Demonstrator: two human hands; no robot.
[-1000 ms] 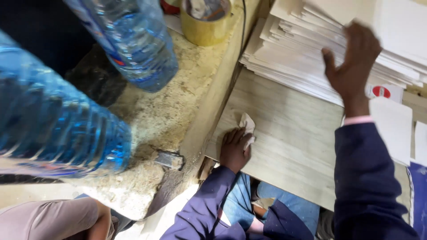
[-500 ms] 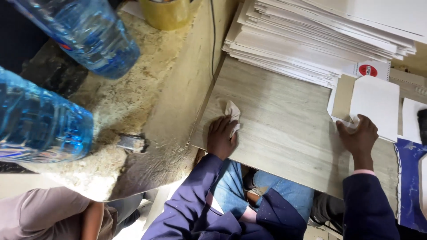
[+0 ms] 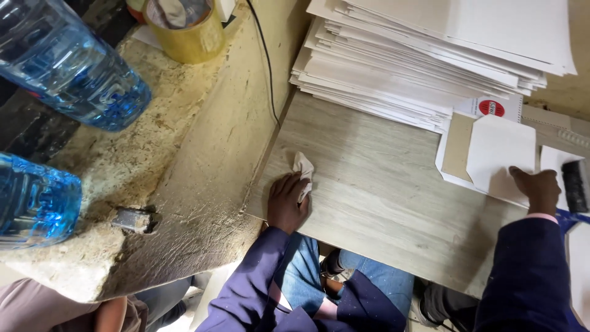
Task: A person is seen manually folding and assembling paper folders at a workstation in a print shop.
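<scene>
Bottles of clear blue plastic (image 3: 67, 67) crowd the far left of the rough stone slab (image 3: 153, 166), so there is little free room on that side. The left hand (image 3: 287, 203) lies just as it did a moment ago, fingers curled over a crumpled white cloth (image 3: 303, 172) near the left edge of the pale wood-grain board (image 3: 369, 178). The middle of the board is bare. A tall stack of white sheets (image 3: 430, 55) closes off the far edge. The right hand (image 3: 536, 187) has come down from that stack and now presses, fingers loosely bent, on a white folded envelope with a tan flap (image 3: 491, 157) at the board's right side, beside a black brush (image 3: 575, 184).
</scene>
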